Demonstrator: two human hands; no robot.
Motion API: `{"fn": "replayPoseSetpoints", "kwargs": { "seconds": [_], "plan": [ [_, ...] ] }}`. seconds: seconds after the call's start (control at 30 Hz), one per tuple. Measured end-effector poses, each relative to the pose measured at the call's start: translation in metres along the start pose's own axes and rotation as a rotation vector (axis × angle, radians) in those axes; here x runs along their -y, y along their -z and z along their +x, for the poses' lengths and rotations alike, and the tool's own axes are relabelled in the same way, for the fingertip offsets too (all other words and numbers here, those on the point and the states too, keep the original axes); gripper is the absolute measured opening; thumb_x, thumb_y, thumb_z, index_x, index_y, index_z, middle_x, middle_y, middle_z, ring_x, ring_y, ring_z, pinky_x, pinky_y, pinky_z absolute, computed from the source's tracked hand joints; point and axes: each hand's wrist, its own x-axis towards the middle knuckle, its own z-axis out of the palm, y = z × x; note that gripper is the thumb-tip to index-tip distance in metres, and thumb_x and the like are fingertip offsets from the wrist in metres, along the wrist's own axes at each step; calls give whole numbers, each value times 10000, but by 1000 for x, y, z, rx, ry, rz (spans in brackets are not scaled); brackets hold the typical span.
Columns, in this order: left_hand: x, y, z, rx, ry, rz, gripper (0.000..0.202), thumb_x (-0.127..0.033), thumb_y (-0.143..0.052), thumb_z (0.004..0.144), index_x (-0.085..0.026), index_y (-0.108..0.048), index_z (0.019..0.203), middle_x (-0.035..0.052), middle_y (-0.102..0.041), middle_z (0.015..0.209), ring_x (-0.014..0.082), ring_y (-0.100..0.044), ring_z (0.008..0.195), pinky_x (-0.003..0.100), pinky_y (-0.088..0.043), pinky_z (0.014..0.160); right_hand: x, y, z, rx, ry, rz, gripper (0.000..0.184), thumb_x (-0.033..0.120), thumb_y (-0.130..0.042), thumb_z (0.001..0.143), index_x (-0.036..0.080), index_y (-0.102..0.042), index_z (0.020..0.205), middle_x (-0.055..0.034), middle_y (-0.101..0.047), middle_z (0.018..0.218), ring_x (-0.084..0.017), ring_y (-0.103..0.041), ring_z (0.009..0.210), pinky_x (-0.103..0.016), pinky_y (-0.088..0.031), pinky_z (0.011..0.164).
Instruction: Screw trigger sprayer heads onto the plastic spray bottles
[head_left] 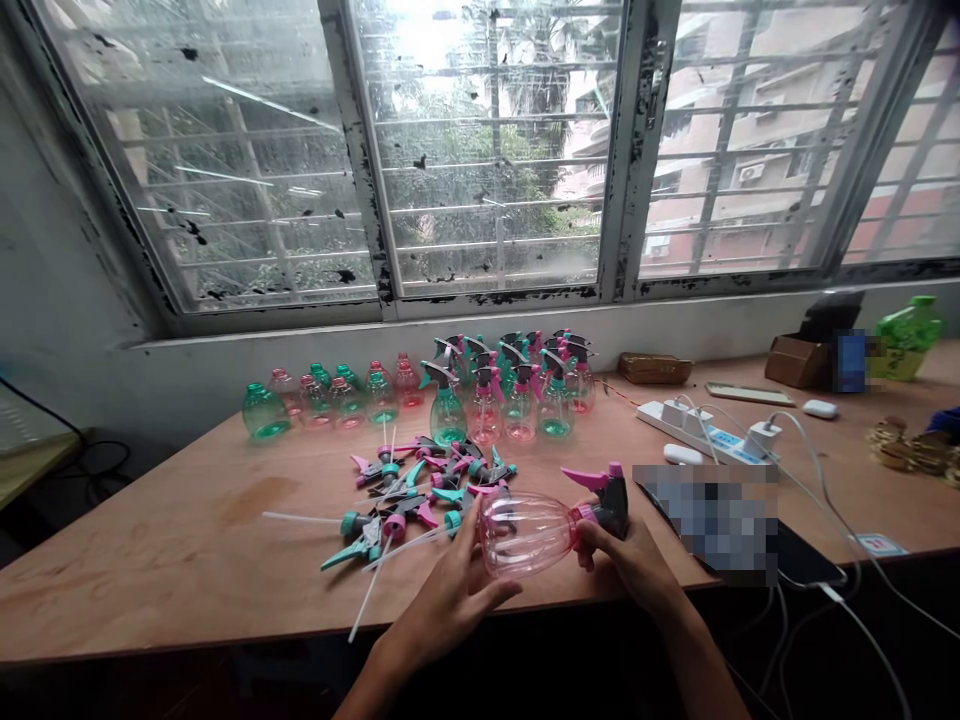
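A clear pink spray bottle (pixel 529 537) lies sideways in the air over the table's front edge. My left hand (pixel 459 588) is closed round its base end, thumb below and fingers behind. At the neck, my right hand (pixel 626 562) grips the pink collar of a black and pink trigger sprayer (pixel 615 500), which sits on the bottle's mouth. Whether the collar is fully threaded cannot be made out. Just left of the bottle lies a pile of loose trigger sprayers (pixel 397 525), pink, teal and black, with white dip tubes.
Behind the pile stand several bottles with sprayers fitted (pixel 448 415). Open-necked bottles (pixel 266 412) line up to their left. On the right are a power strip (pixel 709 432) with cables, a dark phone (pixel 806 550), a cardboard box (pixel 799 360) and a green jug (pixel 909 335).
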Motion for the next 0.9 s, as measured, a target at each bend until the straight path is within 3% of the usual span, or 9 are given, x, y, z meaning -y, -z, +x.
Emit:
{"fn": "replayPoseSetpoints", "kwargs": {
  "seconds": [0.3, 0.5, 0.9],
  "plan": [
    [5, 0, -1, -47, 7, 64, 1034, -398, -753, 892, -309, -50, 1644, 122, -309, 1680, 365, -309, 1540, 569, -259, 1265, -3, 0, 3, -11, 4, -9, 335, 475, -801, 844, 166, -673, 867, -5, -674, 586, -169, -599, 500, -294, -486, 534],
    [4, 0, -1, -41, 12, 127, 1004, -397, -737, 911, -346, -44, 1636, 99, -222, 1715, 341, -292, 1552, 551, -229, 1281, -2, 1, 3, -3, 1, -33, 344, 491, -791, 848, 168, -674, 842, -9, -673, 584, -171, -601, 499, -301, -495, 550],
    [8, 1, -1, -44, 14, 142, 1021, -418, -745, 900, -311, -50, 1641, 127, -242, 1706, 354, -288, 1550, 556, -216, 1281, -1, 0, 1, -10, 3, -60, 361, 515, -777, 852, 175, -678, 778, -14, -669, 586, -176, -600, 512, -308, -502, 555]
  ]
}}
